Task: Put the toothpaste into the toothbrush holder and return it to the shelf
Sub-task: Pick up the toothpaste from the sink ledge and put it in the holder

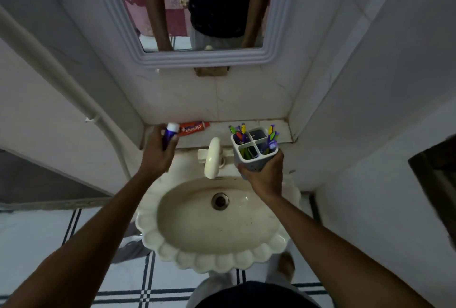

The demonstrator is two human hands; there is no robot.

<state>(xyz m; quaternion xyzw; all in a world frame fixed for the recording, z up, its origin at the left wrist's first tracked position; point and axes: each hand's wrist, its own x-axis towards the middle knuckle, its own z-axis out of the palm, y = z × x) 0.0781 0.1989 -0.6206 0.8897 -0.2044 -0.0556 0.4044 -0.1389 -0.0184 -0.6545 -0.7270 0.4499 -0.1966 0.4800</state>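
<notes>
My left hand [158,152] grips a purple toothpaste tube with a white cap [170,134], held upright at the left end of the shelf [281,130]. A red toothpaste tube [195,127] lies flat on the shelf just behind it. My right hand [262,174] holds a white four-compartment toothbrush holder [254,150] by its base, above the sink's right rear corner and in front of the shelf. Several colourful toothbrushes stand in three of its compartments; the rear right one looks empty.
A cream scalloped sink [217,258] with a drain lies below my hands, its cream tap [212,157] between them. A framed mirror [274,36] hangs above the shelf. White tiled walls close in on both sides. A white pipe [74,90] runs down the left wall.
</notes>
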